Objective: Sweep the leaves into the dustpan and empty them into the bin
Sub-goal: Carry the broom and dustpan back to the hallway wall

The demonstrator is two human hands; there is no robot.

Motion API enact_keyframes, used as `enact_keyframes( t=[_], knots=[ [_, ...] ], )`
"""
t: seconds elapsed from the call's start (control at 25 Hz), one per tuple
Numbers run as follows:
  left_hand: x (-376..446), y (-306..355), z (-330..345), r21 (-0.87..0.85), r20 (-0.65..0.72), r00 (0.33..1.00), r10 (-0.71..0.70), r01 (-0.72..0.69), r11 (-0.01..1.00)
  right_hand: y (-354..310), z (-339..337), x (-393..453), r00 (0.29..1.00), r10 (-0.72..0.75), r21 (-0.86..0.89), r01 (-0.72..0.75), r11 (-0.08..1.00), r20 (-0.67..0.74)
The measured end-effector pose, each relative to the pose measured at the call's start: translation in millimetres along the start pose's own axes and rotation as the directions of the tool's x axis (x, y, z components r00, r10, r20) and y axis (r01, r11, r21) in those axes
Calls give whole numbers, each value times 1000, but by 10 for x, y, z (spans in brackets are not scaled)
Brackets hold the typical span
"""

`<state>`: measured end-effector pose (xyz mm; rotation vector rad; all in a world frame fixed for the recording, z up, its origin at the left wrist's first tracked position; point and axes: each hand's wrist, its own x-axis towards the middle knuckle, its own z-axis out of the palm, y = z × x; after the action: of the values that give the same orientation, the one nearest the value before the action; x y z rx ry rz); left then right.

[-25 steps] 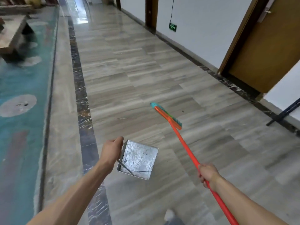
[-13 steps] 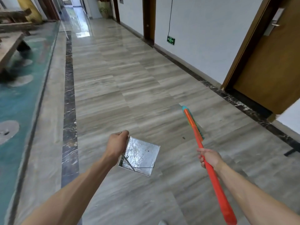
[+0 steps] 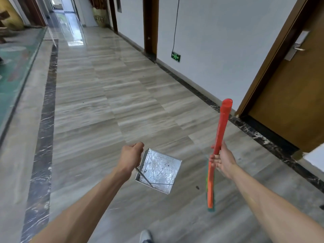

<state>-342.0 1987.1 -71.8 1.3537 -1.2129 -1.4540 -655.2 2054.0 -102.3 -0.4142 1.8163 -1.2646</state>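
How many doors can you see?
3. One brown door with a handle is near on the right. A second door stands farther along that wall. A third door is beyond it. More may be hidden down the hallway.

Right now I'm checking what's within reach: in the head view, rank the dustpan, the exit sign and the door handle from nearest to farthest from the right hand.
1. Dustpan: just left of the right hand, held in the left hand.
2. Door handle: up on the door to the right.
3. Exit sign: low on the wall, farther down the hallway.
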Motion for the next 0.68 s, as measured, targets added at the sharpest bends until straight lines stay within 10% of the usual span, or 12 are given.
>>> enact_keyframes(
  t=[0.68],
  knots=[
    [4751,1203,1185,140,55,998,-2,-6,990,-2336,970,4017,894,-447,-605,357,712,1]
  ],
)
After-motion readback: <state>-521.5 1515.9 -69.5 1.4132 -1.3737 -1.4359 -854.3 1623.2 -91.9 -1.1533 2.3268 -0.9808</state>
